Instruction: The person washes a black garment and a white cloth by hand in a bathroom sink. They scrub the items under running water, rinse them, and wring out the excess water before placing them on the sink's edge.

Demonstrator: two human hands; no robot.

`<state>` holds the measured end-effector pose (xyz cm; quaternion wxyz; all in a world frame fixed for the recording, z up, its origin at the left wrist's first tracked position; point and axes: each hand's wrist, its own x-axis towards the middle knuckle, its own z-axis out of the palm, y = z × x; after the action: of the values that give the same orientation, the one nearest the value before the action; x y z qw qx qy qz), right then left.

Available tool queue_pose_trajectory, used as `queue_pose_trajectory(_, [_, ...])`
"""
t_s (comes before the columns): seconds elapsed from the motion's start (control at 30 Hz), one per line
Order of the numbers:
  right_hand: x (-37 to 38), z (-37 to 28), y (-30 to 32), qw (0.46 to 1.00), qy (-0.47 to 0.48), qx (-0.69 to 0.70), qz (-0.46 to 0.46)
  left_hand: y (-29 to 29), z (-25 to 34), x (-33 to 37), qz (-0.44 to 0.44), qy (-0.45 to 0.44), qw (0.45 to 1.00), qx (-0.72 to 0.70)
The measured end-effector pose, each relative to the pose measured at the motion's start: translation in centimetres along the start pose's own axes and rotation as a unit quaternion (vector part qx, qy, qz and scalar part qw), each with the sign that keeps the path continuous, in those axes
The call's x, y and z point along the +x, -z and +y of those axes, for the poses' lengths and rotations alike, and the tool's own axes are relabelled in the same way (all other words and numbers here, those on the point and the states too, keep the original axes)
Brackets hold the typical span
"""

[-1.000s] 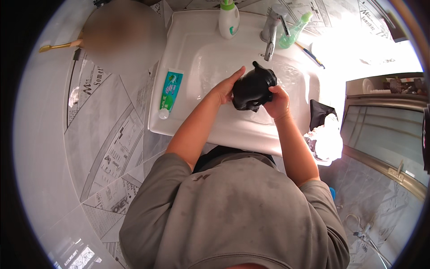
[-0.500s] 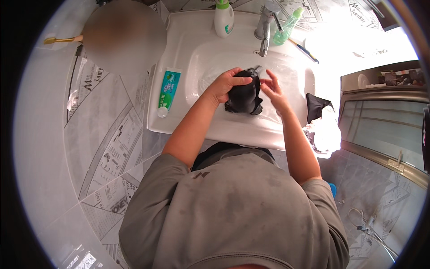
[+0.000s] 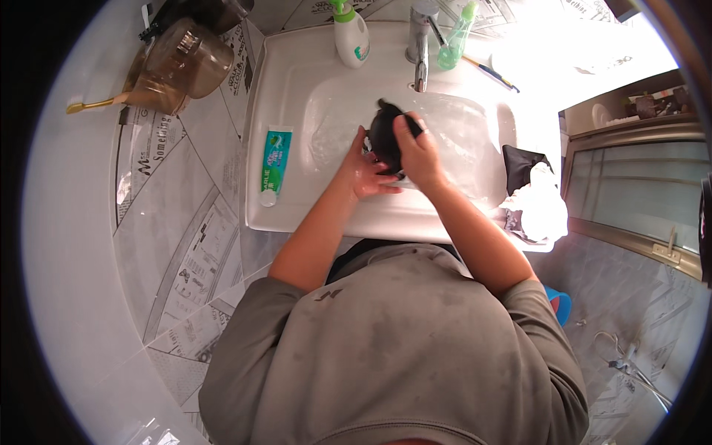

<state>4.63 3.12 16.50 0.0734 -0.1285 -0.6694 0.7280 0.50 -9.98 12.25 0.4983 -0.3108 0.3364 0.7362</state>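
Note:
Over the white sink (image 3: 315, 211) I hold a dark, rounded bundle of black cloth (image 3: 386, 137) with a ruffled edge; its exact kind is not plain. My right hand (image 3: 420, 154) is closed on its right side, the thumb lying on top. Against the lower left side of the cloth is my left hand (image 3: 365, 176), wet and palm up, its fingers spread. Part of the left fingers is hidden by the cloth. Beyond the hands stands a chrome faucet (image 3: 420, 52), and shallow water shows in the basin.
A green toothpaste tube (image 3: 276, 163) lies on the left rim. At the back stand a white pump bottle (image 3: 351, 43) and a green bottle (image 3: 456, 41), with a toothbrush (image 3: 489, 72) nearby. Black and white cloths (image 3: 535, 200) rest on the right rim. A brown cup (image 3: 200, 59) hangs left.
My right hand has come left and taken hold of the black cloth. My left hand has let go from above and turned palm up under its left side.

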Motion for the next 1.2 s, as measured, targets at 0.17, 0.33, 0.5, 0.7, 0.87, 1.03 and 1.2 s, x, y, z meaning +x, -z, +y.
queue_pose_trajectory(0.17, [-2.7,0.3,-3.2,0.982,0.025,-0.113,-0.149,2.5,-0.6,3.6,-0.303,-0.075,0.949,-0.045])
queue_pose_trajectory(0.33, [-3.1,-0.7,-3.2,0.966,-0.011,-0.225,-0.13,0.8,-0.8,2.0,-0.247,-0.116,0.946,-0.174])
queue_pose_trajectory(0.5, [-3.3,1.8,-4.0,0.89,0.184,-0.412,-0.064,2.6,-1.6,4.2,-0.373,-0.201,0.89,-0.168])
queue_pose_trajectory(0.7, [0.3,2.4,-2.7,0.881,0.049,-0.47,-0.018,1.1,-2.6,3.6,0.004,-0.31,0.93,-0.198])
queue_pose_trajectory(0.87, [4.4,8.8,4.2,0.912,-0.048,-0.407,0.011,-3.5,-3.7,2.0,0.116,-0.409,0.905,0.022])
queue_pose_trajectory(1.03, [2.7,7.6,6.5,0.961,-0.233,0.131,0.077,-0.5,0.7,2.0,0.176,-0.316,0.928,-0.094])
queue_pose_trajectory(1.2, [0.6,9.8,8.7,0.955,-0.224,0.193,0.035,1.4,0.1,5.2,0.322,-0.296,0.895,0.086])
